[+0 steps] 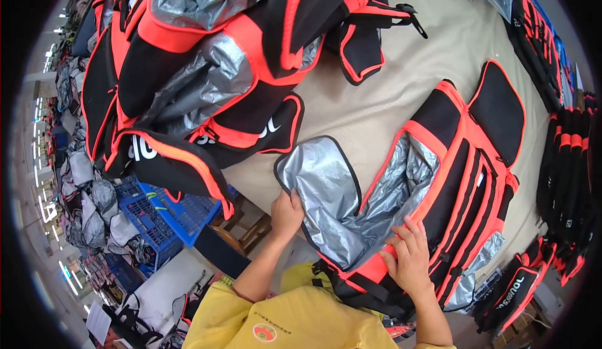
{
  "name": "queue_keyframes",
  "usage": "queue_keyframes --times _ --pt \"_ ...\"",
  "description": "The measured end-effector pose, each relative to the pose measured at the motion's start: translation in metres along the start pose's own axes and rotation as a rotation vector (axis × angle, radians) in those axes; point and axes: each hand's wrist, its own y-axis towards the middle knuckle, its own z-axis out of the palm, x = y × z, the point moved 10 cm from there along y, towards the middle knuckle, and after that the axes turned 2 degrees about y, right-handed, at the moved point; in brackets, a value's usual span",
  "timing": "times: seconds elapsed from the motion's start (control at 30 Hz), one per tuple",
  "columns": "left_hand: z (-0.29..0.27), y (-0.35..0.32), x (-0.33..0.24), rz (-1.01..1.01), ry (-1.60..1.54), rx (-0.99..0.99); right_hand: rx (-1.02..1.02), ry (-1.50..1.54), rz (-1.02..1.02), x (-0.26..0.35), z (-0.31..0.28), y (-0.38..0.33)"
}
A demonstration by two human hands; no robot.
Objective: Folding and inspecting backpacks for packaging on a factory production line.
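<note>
A black bag (439, 223) with coral-red trim and a crinkled silver lining lies in front of me, its mouth facing up. Its silver-lined lid flap (320, 173) is folded back to the left. My left hand (287, 214) pinches the outer edge of that flap, with part of the fingers hidden behind it. On the coral rim of the opening rests my right hand (409, 255), fingers curled over the edge and gripping it. A black side flap (499, 114) with coral piping spreads out at the bag's far right. The inside shows only lining.
Several similar bags with silver linings make a pile (207, 85) at the far left of the cloth-covered table (401, 54). More black and coral bags (564, 161) are stacked along the right. Blue crates (153, 220) stand on the floor to the left, near heaped silver-lined pieces (94, 205).
</note>
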Motion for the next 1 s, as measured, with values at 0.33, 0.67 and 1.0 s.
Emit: queue_keyframes --times 0.33,0.67,1.0 --pt "0.006 -0.005 0.017 -0.256 -0.875 0.32 -0.017 -0.015 0.029 -0.003 -0.008 -0.005" --pt "-0.083 -0.006 -0.031 0.02 -0.03 -0.166 -0.669 -0.061 0.598 -0.07 -0.106 -0.152" --pt "0.119 -0.147 -0.223 1.163 0.374 0.461 -0.723 -0.233 0.705 -0.128 0.0 -0.23"
